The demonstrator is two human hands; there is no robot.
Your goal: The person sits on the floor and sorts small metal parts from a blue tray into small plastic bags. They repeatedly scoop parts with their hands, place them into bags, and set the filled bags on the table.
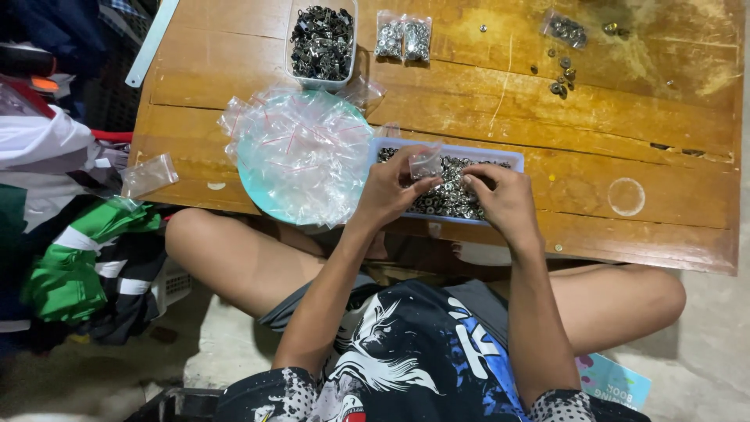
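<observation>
Fasteners, small round silvery metal ones, fill the shallow rectangular pale-blue plastic tray [469, 150] lying long side left to right at the near edge of the worn wooden table [625, 125]. The left hand [387, 191] pinches a small clear plastic bag [426, 162] upright over the tray, mouth upward. The right hand [504, 195], just beside it, rests curled on the fasteners [449, 195], fingertips pressed into them; whether it grips any cannot be told. A heap of crinkled clear bags [301, 152] lies left.
</observation>
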